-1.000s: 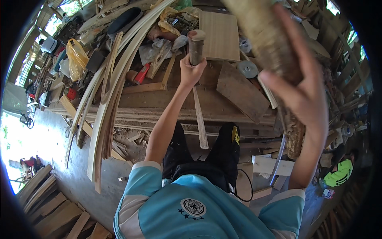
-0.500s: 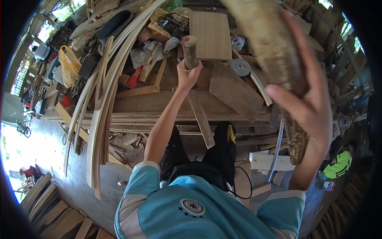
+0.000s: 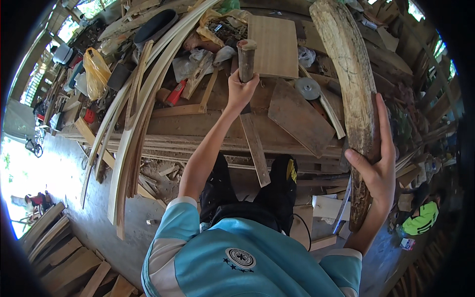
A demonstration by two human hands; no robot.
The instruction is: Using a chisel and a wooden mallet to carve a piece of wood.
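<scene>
Head view: log (image 3: 354,74), long, bark-covered, darker toward the narrow lower end; at right, upper end over the bench (image 3: 195,124), lower end beside the right forearm. Since half a second ago: lowered, upper end newly within sight, blur gone. Right hand (image 3: 378,171): log between thumb and long straight fingers, palm against bark. Left hand (image 3: 241,89): fist wrapped round a short wooden handle (image 3: 246,62), much as before. Below fist, long flat strip (image 3: 256,153), broader face showing than one second ago; join with handle hidden by hand.

Containers, all about the bench: yellow bag (image 3: 96,74), far left, bulging, contents impossible to tell. Dark oval tub (image 3: 156,25), beside bent pale wooden strips (image 3: 148,81); inside not discernible. Gaping yellowish bag (image 3: 205,32), with dark jumble (image 3: 225,24) of small pieces, too small to identify. Crumpled clear bag (image 3: 307,57), beside pale board (image 3: 273,45); contents unclear.
</scene>
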